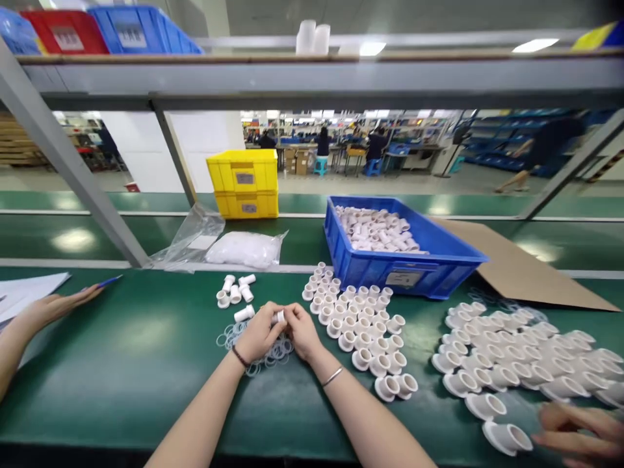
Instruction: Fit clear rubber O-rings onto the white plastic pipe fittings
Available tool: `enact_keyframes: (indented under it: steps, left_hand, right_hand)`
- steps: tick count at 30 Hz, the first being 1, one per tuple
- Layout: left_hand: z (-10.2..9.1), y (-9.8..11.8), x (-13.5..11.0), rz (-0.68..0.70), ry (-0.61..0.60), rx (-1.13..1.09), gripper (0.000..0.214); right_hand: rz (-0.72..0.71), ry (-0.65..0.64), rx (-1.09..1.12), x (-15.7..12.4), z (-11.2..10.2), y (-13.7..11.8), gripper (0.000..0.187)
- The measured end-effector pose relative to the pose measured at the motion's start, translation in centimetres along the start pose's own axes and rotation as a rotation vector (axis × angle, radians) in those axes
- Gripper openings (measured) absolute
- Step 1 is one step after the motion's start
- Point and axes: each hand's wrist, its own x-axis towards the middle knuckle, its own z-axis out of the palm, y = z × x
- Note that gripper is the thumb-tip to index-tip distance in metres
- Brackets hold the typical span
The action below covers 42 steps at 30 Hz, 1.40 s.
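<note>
"Holding what, were those two hands?"

"The left hand [260,336] was curled around a small white tube [277,317]. The right hand [303,333] had its fingers bent in, with the tips pinching the tube's end."

"Was a ring on it?"

"I couldn't tell. The fingers hid too much."

"Where was the tube?"

"Up between the two hands, just over a heap of thin, clear rings [279,354] on the green table [146,370]."

"What else was near?"

"A few loose tubes [244,314] sat in a bunch, just past the left hand. On the other side, lots of standing tubes [362,359] were set close together, wide ends down. Behind those was a big blue bin [361,265] with many more inside."

"Were other people there?"

"Yes! Far to the left, somebody's hand [63,303] had a blue pen [111,281] by its fingertips. Low on the right, another person's hand [580,429] was blurry, near another bunch of tubes [487,406]."
</note>
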Motion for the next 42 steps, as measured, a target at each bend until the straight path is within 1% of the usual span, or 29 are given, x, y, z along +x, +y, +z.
enact_keyframes:
  steps: [4,11,14,17,23,27,33,37,42]
  left_hand:
    - [0.0,-0.3,0.0,-0.029,0.002,-0.023,0.027]
    - [0.3,-0.9,-0.1,-0.077,0.079,-0.125,0.028]
    - [0.5,-1.2,-0.1,-0.134,0.102,-0.204,0.031]
    - [0.6,-1.2,-0.1,-0.188,0.081,-0.301,0.034]
    - [0.6,-1.0,0.0,-0.224,0.092,-0.356,0.036]
    - [0.9,-1.2,-0.1,-0.251,0.081,-0.428,0.034]
    - [1.1,-1.1,0.0,-0.269,0.075,-0.536,0.034]
    - [1.0,-0.9,0.1,-0.277,0.085,-0.558,0.036]
    - [0.9,-0.6,0.2,-0.288,0.098,-0.534,0.037]
  right_hand:
    - [0.043,-0.006,0.024,0.3,-0.4,0.3,0.035]
    - [0.119,-0.011,0.088,0.6,-0.2,-0.2,0.037]
    - [0.077,-0.051,0.078,0.5,-0.1,-0.1,0.037]
    - [0.004,-0.091,0.049,0.3,-0.1,0.2,0.035]
    - [-0.083,-0.130,-0.085,0.3,-0.5,0.8,0.035]
    - [-0.121,-0.127,-0.170,0.3,-0.6,1.0,0.037]
    - [-0.179,-0.111,-0.270,0.2,-0.4,0.3,0.039]
    - [-0.213,-0.108,-0.312,0.2,-0.4,0.2,0.037]
    - [-0.198,-0.100,-0.308,0.1,-0.4,0.2,0.036]
